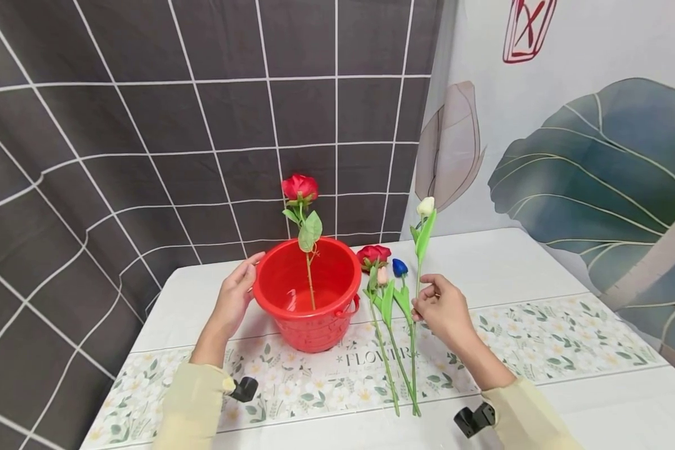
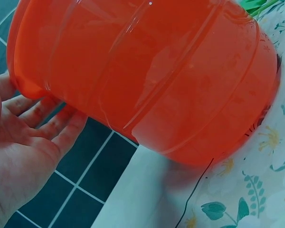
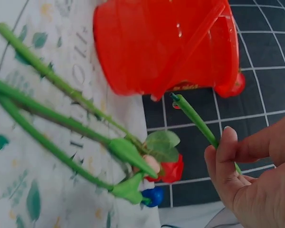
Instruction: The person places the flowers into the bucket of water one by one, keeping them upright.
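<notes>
Pinching the white tulip is the right hand; the left hand, fingers seemingly straight, touches the bucket

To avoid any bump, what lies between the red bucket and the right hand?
The head view shows a red rose, a pink tulip and a blue tulip there.

Bright light is spread across the head view; glints are caught on the red bucket, left and right; wrist views are dimmed, bluish.
</notes>
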{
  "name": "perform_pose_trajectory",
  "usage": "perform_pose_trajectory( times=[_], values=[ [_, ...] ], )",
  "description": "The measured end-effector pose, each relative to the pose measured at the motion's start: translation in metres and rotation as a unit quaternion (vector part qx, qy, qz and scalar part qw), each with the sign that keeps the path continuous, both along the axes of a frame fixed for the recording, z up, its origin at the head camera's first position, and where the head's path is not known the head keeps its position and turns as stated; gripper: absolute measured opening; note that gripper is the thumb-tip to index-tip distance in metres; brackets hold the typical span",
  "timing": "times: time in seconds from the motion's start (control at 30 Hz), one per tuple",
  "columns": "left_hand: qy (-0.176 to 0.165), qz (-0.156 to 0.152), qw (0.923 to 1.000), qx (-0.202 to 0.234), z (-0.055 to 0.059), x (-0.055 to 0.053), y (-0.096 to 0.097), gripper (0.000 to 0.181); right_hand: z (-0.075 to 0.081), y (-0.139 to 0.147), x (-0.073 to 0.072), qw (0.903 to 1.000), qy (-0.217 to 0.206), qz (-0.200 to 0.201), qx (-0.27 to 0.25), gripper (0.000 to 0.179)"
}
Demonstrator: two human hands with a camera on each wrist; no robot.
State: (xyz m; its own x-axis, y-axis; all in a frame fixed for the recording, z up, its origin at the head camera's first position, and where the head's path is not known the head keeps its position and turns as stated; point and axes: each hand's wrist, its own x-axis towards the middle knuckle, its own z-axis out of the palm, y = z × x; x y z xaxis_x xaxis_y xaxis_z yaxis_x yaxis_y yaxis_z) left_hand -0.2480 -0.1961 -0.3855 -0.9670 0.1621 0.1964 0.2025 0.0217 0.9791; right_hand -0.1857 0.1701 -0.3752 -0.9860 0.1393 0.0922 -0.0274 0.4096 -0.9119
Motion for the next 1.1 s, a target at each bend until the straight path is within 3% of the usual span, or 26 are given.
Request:
perform_pose_trajectory(
  times=[0.27, 0.6, 1.1],
  values=[
    [-0.003, 0.004, 1.0, 0.005, -0.001, 0.0, 0.0, 0.048, 0.013, -0.019, -0.014, 0.9975, 0.035, 0.006, -0.062, 0.044],
    [-0.005, 0.004, 1.0, 0.006, 0.0, 0.0, 0.0, 0.047, 0.035, -0.042, -0.028, 0.9863, 0.076, 0.017, -0.145, 0.044],
    [-0.011, 0.01, 0.9999, -0.007, 0.001, 0.0, 0.001, 0.047, 0.058, -0.064, -0.04, 0.9771, 0.131, 0.039, -0.163, 0.044]
  ],
)
